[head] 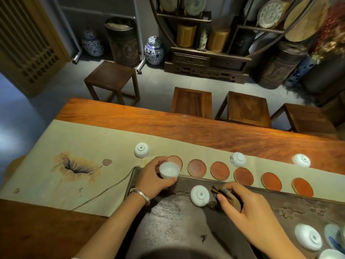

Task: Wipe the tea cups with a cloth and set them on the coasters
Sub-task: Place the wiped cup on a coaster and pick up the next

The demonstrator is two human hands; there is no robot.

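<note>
A small white tea cup (169,172), glossy and pale inside, sits mouth-up at centre-left of the frame, held in the left hand (155,176) with fingers and thumb curled around its sides. It hovers over the leftmost of six round reddish coasters (197,168) lined up across the middle on a beige runner (97,139). The right hand (248,208), lower centre-right, pinches a dark brown cloth (226,196) between thumb and fingers, above a dark tray (186,221). Just left of the cloth, another cup (199,195) rests upside down on the tray. Three more upturned cups stand on the runner behind the coasters: one at left (141,150), one centre (237,159), one right (301,160). The wooden desk (186,124) stretches beyond.
</note>
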